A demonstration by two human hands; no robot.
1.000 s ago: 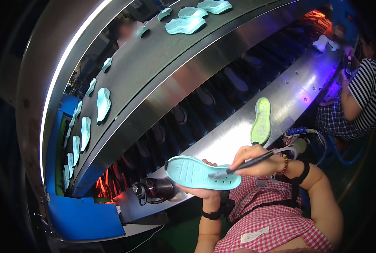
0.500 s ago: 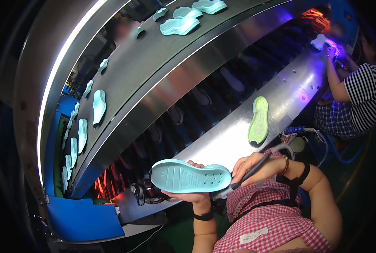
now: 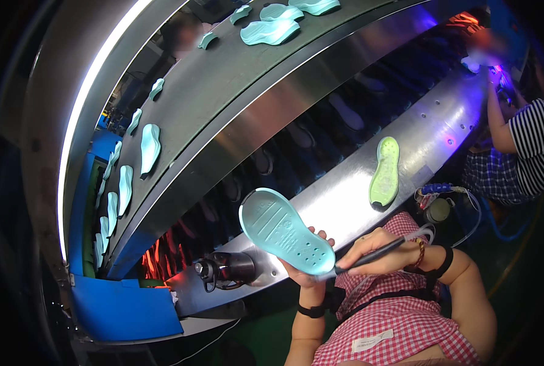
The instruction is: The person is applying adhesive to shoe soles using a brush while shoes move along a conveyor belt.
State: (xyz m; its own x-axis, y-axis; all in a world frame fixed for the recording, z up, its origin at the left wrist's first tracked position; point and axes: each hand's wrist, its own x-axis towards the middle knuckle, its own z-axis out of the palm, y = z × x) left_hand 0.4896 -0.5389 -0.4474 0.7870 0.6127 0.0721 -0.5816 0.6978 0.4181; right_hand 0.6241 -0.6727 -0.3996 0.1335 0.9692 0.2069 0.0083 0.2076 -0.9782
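Observation:
My left hand [image 3: 302, 276] grips a light-blue shoe sole [image 3: 287, 235] by its lower end, fingers wrapped behind it. The sole is tilted, its wide end up and to the left. Its shown face has ridged lines and a cluster of small holes near my hands. In my right hand [image 3: 382, 251] is a dark pen-shaped tool [image 3: 372, 254] with a cord at its back end. The tool's tip meets the sole's lower right edge, though contact is hard to make out. A yellow-green sole [image 3: 385, 177] with a dark end lies on the metal ledge beyond my right hand.
A curved dark conveyor [image 3: 199, 104] carries several light-blue soles. A black bottle [image 3: 226, 270] stands on the metal ledge [image 3: 321, 207] at left. Blue corded fittings [image 3: 433, 189] hang by the ledge. At far right, a person in a striped shirt [image 3: 533, 131] works under violet light.
The light-blue sole has turned from nearly level to steeply tilted, its wide end rising. My right hand holds the tool at its lower end. The view has shifted slightly.

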